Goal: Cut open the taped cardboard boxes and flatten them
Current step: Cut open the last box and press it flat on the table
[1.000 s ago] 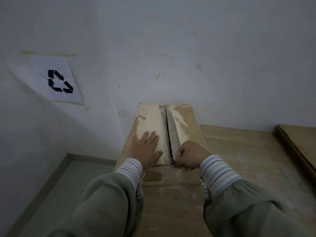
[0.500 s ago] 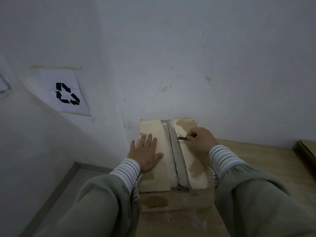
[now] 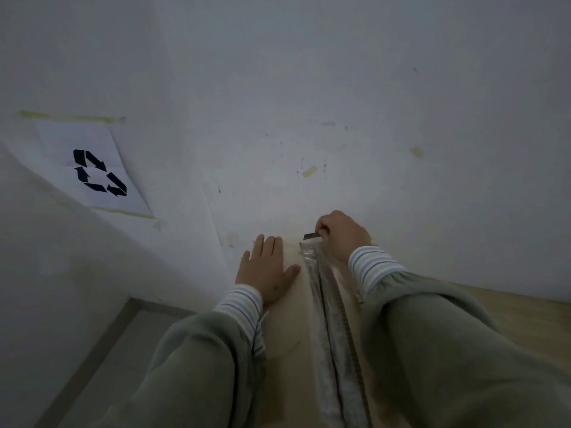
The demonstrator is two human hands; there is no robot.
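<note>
Cardboard box [image 3: 290, 322] lies on a pale wooden tabletop [image 3: 525, 313], its far end pushed against the white wall [image 3: 309, 88], as a person leans in over it. The left hand [image 3: 265, 273] presses flat on the left flap, fingers straight and slightly spread, evidently to pin the box so it cannot slide under the blade. The right hand [image 3: 343, 236] has its fingers curled round a small utility knife [image 3: 311, 235], the blade poking out at the far end of the shiny tape strip [image 3: 327, 319] that runs down the centre seam; a dark slit along the strip suggests the seam is cut through most of its length. To the left the floor [image 3: 102, 366] drops away below a corner, where a sheet with a recycling symbol [image 3: 99, 174] is taped to the side wall. Light is dim
</note>
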